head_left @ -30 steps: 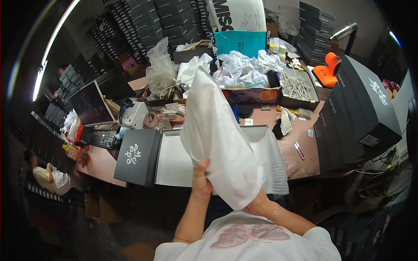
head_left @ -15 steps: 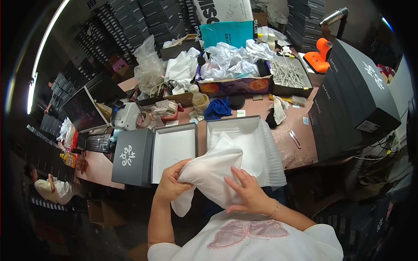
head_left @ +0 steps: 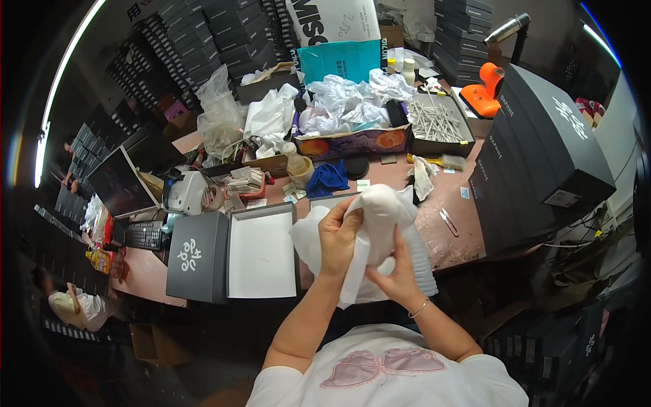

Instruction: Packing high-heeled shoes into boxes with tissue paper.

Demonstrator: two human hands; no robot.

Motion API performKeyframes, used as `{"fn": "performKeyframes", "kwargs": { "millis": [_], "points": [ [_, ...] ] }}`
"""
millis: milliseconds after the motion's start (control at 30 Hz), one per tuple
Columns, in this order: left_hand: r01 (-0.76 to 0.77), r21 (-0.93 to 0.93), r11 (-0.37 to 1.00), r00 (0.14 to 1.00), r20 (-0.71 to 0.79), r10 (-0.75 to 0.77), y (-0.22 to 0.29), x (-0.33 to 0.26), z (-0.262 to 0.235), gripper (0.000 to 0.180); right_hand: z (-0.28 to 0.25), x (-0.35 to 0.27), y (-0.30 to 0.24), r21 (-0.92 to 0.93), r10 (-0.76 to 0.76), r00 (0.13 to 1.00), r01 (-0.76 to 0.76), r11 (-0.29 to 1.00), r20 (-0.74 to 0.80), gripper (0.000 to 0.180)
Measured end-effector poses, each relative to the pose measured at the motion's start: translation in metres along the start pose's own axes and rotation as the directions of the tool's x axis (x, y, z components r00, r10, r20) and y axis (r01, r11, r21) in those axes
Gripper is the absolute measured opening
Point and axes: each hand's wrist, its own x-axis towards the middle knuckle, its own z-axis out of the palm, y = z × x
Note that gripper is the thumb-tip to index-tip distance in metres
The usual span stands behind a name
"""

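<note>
A rounded bundle wrapped in white tissue paper (head_left: pixel 382 207) is held up over the workbench; the paper hides what is inside. My left hand (head_left: pixel 338 237) pinches the paper at the bundle's left side, and a loose strip hangs down below the fingers. My right hand (head_left: pixel 401 275) closes round the lower right of the bundle, its thumb and fingers on the paper. Behind the bundle, mostly covered by it, lies an open box with white ribbed foam sheet (head_left: pixel 425 266) spilling over its right side. Left of it sits a shallow box tray with a white inside (head_left: pixel 261 254).
A dark grey lidded box (head_left: pixel 196 258) stands further left, near a keyboard (head_left: pixel 144 235). Tall dark boxes (head_left: pixel 536 149) rise at the right. Small scissors (head_left: pixel 448 222) lie on the pink bench. Behind are a carton of crumpled paper (head_left: pixel 352 141) and a blue cloth (head_left: pixel 327 179).
The bundle has been raised, turned more upright and moved right and away from me. My left hand has gone right and up with it; my right hand, spread before, now closes round it.
</note>
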Motion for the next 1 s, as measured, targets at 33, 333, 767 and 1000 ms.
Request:
{"fn": "performKeyframes", "kwargs": {
  "millis": [33,333,767,1000],
  "points": [
    [0.068,-0.034,0.997,0.997,-0.021,-0.069,0.001,0.003,0.01,0.029,-0.003,0.0,0.005,-0.033,-0.022,0.996,0.019,0.999,-0.083,0.11],
    [-0.32,0.602,0.731,0.944,0.269,0.191,-0.024,-0.012,0.027,0.037,-0.103,0.042,-0.036,-0.369,-0.12,0.985,0.066,0.927,-0.126,0.08],
    [0.462,-0.342,0.818,0.783,-0.276,-0.557,-0.147,-0.025,-0.09,0.043,0.042,0.08,0.107,-0.799,0.391,0.872,0.0,0.601,0.295,0.051],
    [0.617,-0.056,0.785,0.766,-0.185,-0.615,-0.156,-0.031,-0.109,0.047,0.023,0.048,0.099,-0.714,0.047,0.944,0.215,0.667,0.328,0.043]
  ]
}}
